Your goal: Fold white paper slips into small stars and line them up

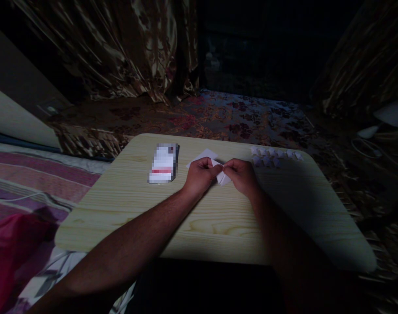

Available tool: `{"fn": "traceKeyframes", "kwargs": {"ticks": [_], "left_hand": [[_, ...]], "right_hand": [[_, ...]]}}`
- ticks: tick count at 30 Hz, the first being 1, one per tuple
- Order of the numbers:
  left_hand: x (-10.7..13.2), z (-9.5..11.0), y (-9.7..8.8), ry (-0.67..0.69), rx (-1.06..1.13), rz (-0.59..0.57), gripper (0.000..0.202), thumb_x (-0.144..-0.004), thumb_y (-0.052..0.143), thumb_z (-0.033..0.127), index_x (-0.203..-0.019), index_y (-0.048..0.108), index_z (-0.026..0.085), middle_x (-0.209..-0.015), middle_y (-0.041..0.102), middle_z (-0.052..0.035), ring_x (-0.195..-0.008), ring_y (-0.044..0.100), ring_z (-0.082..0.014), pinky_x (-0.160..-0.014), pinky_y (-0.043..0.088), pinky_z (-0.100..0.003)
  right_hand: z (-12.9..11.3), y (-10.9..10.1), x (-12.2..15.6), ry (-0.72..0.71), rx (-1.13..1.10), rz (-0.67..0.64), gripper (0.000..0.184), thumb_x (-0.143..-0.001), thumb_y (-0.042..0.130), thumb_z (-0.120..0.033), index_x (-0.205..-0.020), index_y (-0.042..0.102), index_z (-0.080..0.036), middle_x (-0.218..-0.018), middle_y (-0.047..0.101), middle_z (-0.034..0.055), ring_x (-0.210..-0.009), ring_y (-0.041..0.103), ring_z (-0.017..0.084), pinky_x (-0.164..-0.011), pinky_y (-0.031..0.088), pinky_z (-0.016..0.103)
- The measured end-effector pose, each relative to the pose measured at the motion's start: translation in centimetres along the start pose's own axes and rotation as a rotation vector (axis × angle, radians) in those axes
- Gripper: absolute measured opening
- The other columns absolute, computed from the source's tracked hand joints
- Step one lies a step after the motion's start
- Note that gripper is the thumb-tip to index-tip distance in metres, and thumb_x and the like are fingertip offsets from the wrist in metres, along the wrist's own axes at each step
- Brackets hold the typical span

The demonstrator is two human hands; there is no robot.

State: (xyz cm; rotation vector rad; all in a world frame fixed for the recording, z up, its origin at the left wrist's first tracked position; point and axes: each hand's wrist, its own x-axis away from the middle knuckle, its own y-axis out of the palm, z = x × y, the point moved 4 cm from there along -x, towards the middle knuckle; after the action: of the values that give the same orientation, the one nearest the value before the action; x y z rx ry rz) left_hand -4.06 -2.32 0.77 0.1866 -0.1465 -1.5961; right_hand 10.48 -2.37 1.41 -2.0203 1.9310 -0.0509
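Both hands meet over the middle of a pale wooden table, pinching a small folded piece of white paper. My left hand grips its left side between thumb and fingers. On the other side, my right hand holds it with thumb and forefinger close together. Creases run down the paper toward a point at the bottom. Behind my left hand lies a flat sheet of white paper, partly covered by the fingers. Two rows of small folded paper pieces sit at the table's far right.
A blurred-out package or phone-like object lies left of my hands. To the left is a striped bedspread with a pink bag. A patterned cloth and curtains stand beyond the table. A white lamp is at right.
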Motion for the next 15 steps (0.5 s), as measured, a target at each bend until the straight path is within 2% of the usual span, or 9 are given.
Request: {"fn": "traceKeyframes", "kwargs": {"ticks": [10,15], "left_hand": [[0.04,0.68,0.19,-0.081,0.160,0.028,0.028,-0.057,0.083,0.025,-0.058,0.057,0.015,-0.050,0.053,0.0037,-0.045,0.041,-0.0063,-0.047,0.028,-0.022],[0.05,0.85,0.05,-0.099,0.219,0.016,0.025,-0.062,0.081,0.025,-0.061,0.058,0.015,-0.050,0.052,0.0033,-0.047,0.043,-0.0071,-0.048,0.028,-0.022]], "right_hand": [[-0.15,-0.11,0.07,-0.015,-0.014,0.039,0.014,-0.073,0.063,-0.031,-0.066,0.062,-0.019,-0.057,0.057,-0.0027,-0.053,0.050,0.012,-0.051,0.036,0.024],[-0.31,-0.13,0.12,-0.018,-0.024,0.036,0.013,-0.073,0.063,-0.029,-0.066,0.060,-0.019,-0.055,0.054,-0.0039,-0.052,0.047,0.011,-0.050,0.034,0.024]]}}
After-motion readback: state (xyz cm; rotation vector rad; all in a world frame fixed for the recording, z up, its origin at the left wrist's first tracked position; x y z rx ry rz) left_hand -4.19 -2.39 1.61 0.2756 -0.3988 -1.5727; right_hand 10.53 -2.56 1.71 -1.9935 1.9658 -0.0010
